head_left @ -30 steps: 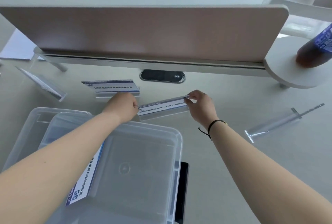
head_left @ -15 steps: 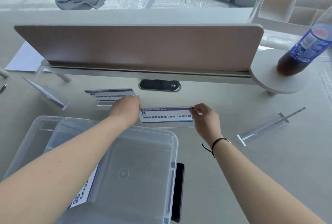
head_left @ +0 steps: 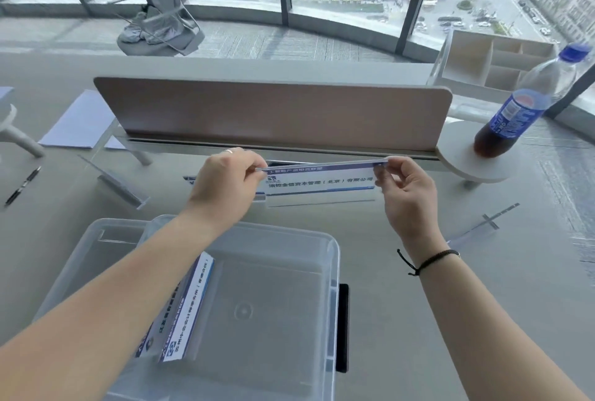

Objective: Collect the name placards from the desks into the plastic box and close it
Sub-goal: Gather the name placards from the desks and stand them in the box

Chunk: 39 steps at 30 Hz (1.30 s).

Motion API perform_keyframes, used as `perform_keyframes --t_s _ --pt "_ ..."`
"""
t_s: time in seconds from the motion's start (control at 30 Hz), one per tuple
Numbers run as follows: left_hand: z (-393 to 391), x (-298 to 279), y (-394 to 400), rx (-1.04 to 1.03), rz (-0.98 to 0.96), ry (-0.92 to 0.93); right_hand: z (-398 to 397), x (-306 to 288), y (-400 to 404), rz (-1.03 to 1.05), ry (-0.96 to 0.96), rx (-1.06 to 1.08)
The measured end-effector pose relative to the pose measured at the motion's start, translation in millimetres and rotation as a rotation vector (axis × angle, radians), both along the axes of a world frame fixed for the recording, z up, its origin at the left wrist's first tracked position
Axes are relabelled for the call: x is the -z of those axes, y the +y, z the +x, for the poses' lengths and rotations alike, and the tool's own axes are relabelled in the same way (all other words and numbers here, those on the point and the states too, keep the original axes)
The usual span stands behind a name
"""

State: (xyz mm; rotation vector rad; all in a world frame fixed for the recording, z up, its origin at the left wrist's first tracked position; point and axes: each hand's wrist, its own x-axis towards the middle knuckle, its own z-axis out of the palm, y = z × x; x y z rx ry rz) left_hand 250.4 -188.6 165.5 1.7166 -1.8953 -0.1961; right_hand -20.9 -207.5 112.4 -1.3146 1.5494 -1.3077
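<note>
I hold a clear acrylic name placard (head_left: pixel 322 183) with a blue and white card above the desk, just beyond the box. My left hand (head_left: pixel 225 178) pinches its left top corner and my right hand (head_left: pixel 402 188) pinches its right top corner. The open clear plastic box (head_left: pixel 331 259) stands in front of me with placards (head_left: pixel 190 307) lying against its left side. Its lid (head_left: pixel 96 233) lies under and to the left of it. Another placard (head_left: pixel 190 180) stands on the desk, mostly hidden behind my left hand. A further clear placard (head_left: pixel 119 183) sits at the left.
A low desk divider (head_left: pixel 273 111) runs across behind the placards. A clear stand (head_left: pixel 483 223) lies flat at the right. A cola bottle (head_left: pixel 515 111) stands on a round white shelf. A pen (head_left: pixel 22 185) and papers (head_left: pixel 80 120) lie at the far left.
Both hands have lifted the placard off the desk and turned it upright, facing me. My view has tilted up toward the windows.
</note>
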Motion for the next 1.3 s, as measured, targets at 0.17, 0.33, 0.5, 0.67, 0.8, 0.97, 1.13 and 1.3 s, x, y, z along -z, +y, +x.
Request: perform_keyframes --t_s 0.17,0.33,0.5,0.67,0.8,0.97,1.13,1.3 --pt "38 -28 57 0.019 -0.086 0.038 37 -38 38 -0.057 -0.032 -0.020" --pt "82 -34 116 -0.003 -0.039 0.036 85 -36 77 0.002 -0.065 -0.111" --pt "127 -1 169 -0.100 0.114 0.072 126 -4 107 0.151 -0.050 -0.237" --pt "132 39 202 -0.154 0.341 0.096 145 35 113 0.326 0.064 -0.334" --pt "123 69 214 -0.157 0.554 0.104 146 62 117 0.423 0.194 -0.377" --pt "111 98 215 -0.134 0.695 0.056 149 87 121 0.502 0.328 -0.373" --pt "94 117 215 -0.160 0.805 -0.019 158 93 116 0.573 0.417 -0.411" --pt "85 126 214 -0.162 0.880 -0.097 165 100 115 0.686 0.543 -0.518"
